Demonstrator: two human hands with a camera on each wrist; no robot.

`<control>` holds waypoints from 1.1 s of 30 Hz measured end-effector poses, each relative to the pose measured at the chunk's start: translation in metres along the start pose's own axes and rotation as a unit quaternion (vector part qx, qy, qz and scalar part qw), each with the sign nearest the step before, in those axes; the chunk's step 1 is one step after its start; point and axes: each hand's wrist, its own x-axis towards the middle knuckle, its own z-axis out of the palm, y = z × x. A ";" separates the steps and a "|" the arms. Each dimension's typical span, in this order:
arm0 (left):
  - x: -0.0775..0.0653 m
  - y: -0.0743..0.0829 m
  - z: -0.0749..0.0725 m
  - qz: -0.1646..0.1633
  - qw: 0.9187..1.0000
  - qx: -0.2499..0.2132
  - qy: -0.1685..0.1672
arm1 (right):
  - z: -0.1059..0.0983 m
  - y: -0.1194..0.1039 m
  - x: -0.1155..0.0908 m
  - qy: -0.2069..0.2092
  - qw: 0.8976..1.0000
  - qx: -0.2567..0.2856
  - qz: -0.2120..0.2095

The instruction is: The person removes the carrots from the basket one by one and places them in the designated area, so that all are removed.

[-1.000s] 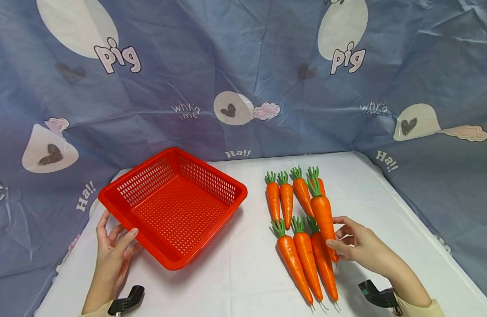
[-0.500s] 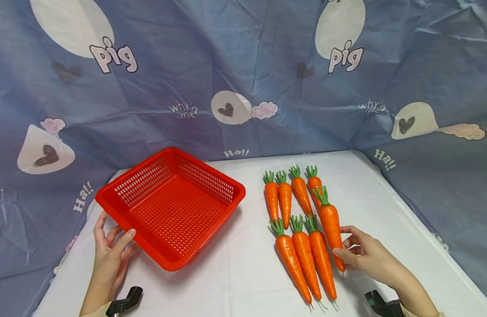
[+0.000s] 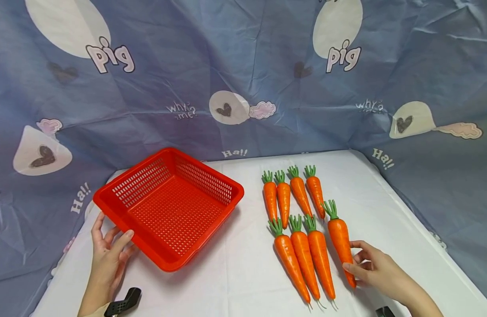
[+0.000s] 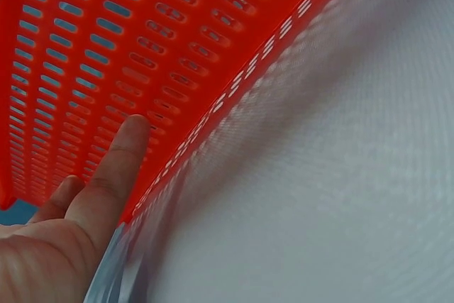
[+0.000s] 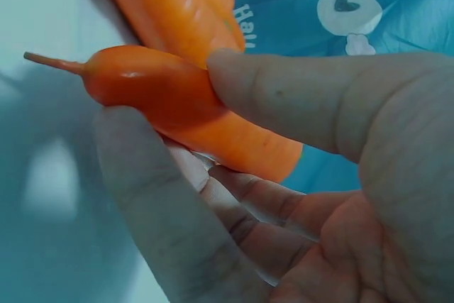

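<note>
My right hand (image 3: 380, 270) pinches a carrot (image 3: 340, 240) with green stalks near its thin tip, thumb on one side and fingers on the other. In the right wrist view, the carrot's root end (image 5: 117, 79) pokes out past the fingertips. My left hand (image 3: 108, 257) holds the near left corner of a red perforated basket (image 3: 152, 247), thumb at the rim. Seen from the left wrist, its fingers (image 4: 117, 168) lie against the basket's slotted outer wall (image 4: 92, 54). The inside of the basket holds nothing.
Several carrots lie in two rows on the white tablecloth (image 3: 251, 273): a back row (image 3: 299, 193) and a front row (image 3: 303, 259), left of the held carrot. A blue printed curtain (image 3: 243, 79) hangs behind the table and at both sides.
My right hand has drawn the carrot toward me and to the right, away from the back row and to the right of the front row. My left hand keeps its hold on the basket.
</note>
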 end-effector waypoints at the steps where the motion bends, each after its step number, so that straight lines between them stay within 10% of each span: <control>1: 0.000 0.000 0.000 0.002 1.000 0.000 0.000 | 0.000 0.002 -0.001 -0.003 1.000 -0.001 0.002; 15: -0.001 0.000 -0.002 0.017 1.000 -0.016 -0.001 | 0.007 0.022 -0.016 -0.026 0.993 -0.112 0.017; 33: -0.002 -0.001 0.003 0.015 1.000 -0.010 0.002 | 0.016 0.009 -0.005 -0.019 0.996 -0.082 0.014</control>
